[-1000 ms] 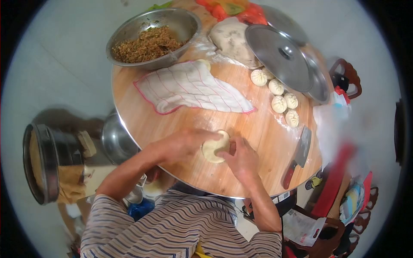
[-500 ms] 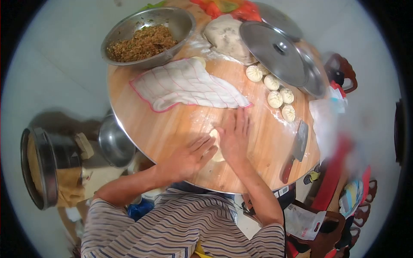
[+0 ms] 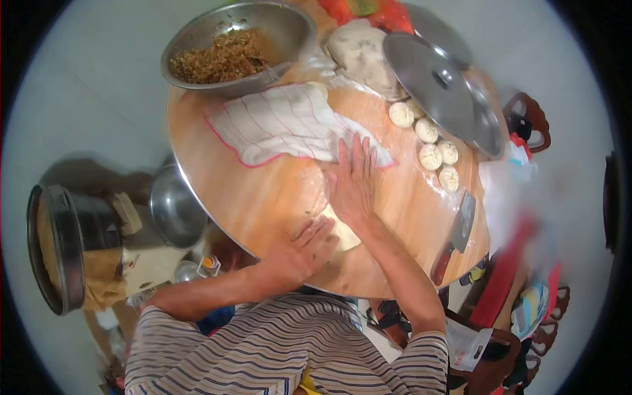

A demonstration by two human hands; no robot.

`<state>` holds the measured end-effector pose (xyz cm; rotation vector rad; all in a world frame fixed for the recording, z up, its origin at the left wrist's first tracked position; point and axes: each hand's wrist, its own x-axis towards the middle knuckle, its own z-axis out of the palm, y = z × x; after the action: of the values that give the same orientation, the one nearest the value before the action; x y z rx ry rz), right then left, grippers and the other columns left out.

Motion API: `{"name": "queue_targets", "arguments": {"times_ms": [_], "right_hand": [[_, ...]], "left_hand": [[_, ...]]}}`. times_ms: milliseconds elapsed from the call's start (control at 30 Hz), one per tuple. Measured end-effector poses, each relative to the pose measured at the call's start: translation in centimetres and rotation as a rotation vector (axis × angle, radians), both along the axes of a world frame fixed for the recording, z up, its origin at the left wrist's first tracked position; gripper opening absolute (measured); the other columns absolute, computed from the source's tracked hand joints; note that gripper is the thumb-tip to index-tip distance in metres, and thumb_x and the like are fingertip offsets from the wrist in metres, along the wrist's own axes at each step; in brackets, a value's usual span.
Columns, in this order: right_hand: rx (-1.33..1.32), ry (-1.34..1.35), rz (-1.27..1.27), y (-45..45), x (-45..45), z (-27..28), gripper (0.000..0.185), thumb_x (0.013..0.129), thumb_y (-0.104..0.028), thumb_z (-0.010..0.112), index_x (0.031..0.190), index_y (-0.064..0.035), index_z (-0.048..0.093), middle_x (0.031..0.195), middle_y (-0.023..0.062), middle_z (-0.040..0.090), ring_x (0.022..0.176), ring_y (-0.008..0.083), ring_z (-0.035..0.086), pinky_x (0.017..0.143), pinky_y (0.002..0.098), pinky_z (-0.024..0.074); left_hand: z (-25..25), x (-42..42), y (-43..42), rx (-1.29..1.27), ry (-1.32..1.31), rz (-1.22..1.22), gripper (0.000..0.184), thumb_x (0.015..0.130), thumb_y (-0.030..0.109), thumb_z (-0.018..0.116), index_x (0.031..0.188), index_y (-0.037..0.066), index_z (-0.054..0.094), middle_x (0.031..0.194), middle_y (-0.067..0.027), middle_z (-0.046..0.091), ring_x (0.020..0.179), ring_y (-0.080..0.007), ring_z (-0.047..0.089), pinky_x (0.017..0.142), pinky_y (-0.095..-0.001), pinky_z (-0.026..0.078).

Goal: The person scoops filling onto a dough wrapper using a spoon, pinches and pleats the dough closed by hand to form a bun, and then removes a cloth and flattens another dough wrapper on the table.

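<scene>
A pale piece of dough (image 3: 345, 236) lies on the round wooden table near its front edge. Beside it, at its left edge, my left hand (image 3: 304, 255) rests low with fingers stretched toward it. My right hand (image 3: 353, 187) is spread flat farther forward, its wrist close to the dough. The fingertips of that hand overlap the corner of a white cloth with pink lines (image 3: 273, 125). Whether anything lies under the right palm is hidden. Neither hand grips anything visible.
At the back left stands a metal bowl (image 3: 299, 33) of filling. Several pleated buns (image 3: 430, 157) sit right of the cloth, by a metal lid (image 3: 421, 82) and a large dough mass (image 3: 362, 52). A cleaver (image 3: 463, 220) lies near the right edge.
My right hand has slid forward from the dough to the cloth's corner. The left hand stays beside the dough, of which more now shows. The view has shifted slightly.
</scene>
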<state>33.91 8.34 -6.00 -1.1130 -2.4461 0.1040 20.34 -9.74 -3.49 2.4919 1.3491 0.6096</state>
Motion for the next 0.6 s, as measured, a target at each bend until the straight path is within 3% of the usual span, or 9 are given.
{"name": "queue_targets", "arguments": {"times_ms": [133,200,233,267,333,400,533,600], "right_hand": [[-0.192,0.173,-0.11,1.5,0.7,0.6,0.066,0.1,-0.016,0.063,0.156,0.0049,0.036,0.16,0.0333,0.036,0.152,0.0496,0.031,0.127,0.0544,0.0247],[-0.129,0.492,-0.268,1.0,2.2,2.6,0.05,0.099,-0.013,0.064,0.146,0.0029,0.053,0.15,0.0272,0.052,0.142,0.0428,0.046,0.119,0.0486,0.0375],[-0.131,0.5,-0.267,1.5,2.7,2.6,0.05,0.099,-0.013,0.064,0.146,0.0029,0.053,0.15,0.0272,0.052,0.142,0.0428,0.046,0.119,0.0486,0.0375],[-0.204,0.426,-0.202,2.0,3.3,2.9,0.04,0.099,-0.013,0.065,0.137,0.0006,0.06,0.141,0.0229,0.059,0.134,0.0399,0.053,0.113,0.048,0.0431],[-0.267,0.354,-0.133,3.0,3.1,3.1,0.031,0.099,-0.012,0.066,0.128,-0.0017,0.068,0.132,0.0186,0.066,0.126,0.0369,0.06,0.106,0.0474,0.0487],[-0.157,0.247,0.052,4.5,1.2,2.6,0.018,0.1,-0.015,0.067,0.111,-0.0047,0.076,0.116,0.0135,0.072,0.113,0.0333,0.067,0.097,0.0457,0.0533],[-0.125,0.353,-0.113,9.3,-4.1,3.8,0.018,0.099,-0.018,0.068,0.107,-0.0036,0.076,0.11,0.0164,0.074,0.106,0.0352,0.069,0.092,0.0463,0.0546],[-0.334,0.108,-0.222,11.6,-6.0,4.2,0.023,0.094,-0.025,0.074,0.104,-0.0039,0.076,0.106,0.0196,0.074,0.099,0.038,0.071,0.089,0.0467,0.0555]], "left_hand": [[0.8,-1.0,0.7,-0.05,-0.073,-0.025,0.055,0.095,0.009,0.058,0.148,-0.004,0.052,0.154,-0.0281,0.048,0.144,-0.0434,0.048,0.123,-0.0515,0.037],[1.1,-2.4,1.3,-0.188,-0.206,0.098,0.053,0.095,0.01,0.06,0.146,-0.002,0.055,0.151,-0.0265,0.051,0.14,-0.043,0.051,0.121,-0.0504,0.04],[1.4,-3.5,2.1,-0.305,-0.333,0.197,0.05,0.095,0.011,0.062,0.144,-0.001,0.057,0.148,-0.0248,0.055,0.137,-0.0427,0.054,0.12,-0.0494,0.042],[-0.2,-5.3,3.0,-0.037,-0.145,0.156,0.046,0.093,0.01,0.065,0.138,0.0,0.061,0.141,-0.0213,0.061,0.132,-0.0411,0.057,0.117,-0.0475,0.044],[1.1,-8.1,4.7,0.001,-0.108,0.215,0.044,0.092,0.008,0.066,0.135,0.0,0.062,0.139,-0.0204,0.062,0.131,-0.0403,0.058,0.115,-0.048,0.046],[1.5,-9.3,5.9,0.038,-0.072,0.283,0.043,0.091,0.006,0.066,0.133,0.0,0.063,0.137,-0.0195,0.064,0.13,-0.0395,0.059,0.113,-0.0485,0.047],[-0.1,-10.7,7.1,0.142,0.012,0.351,0.043,0.089,0.004,0.066,0.131,0.001,0.063,0.135,-0.0181,0.065,0.124,-0.0381,0.063,0.107,-0.0478,0.051],[0.1,-11.2,7.0,0.124,0.056,0.347,0.044,0.088,0.004,0.066,0.132,0.002,0.064,0.134,-0.0177,0.065,0.123,-0.0377,0.063,0.106,-0.0472,0.051]]}}
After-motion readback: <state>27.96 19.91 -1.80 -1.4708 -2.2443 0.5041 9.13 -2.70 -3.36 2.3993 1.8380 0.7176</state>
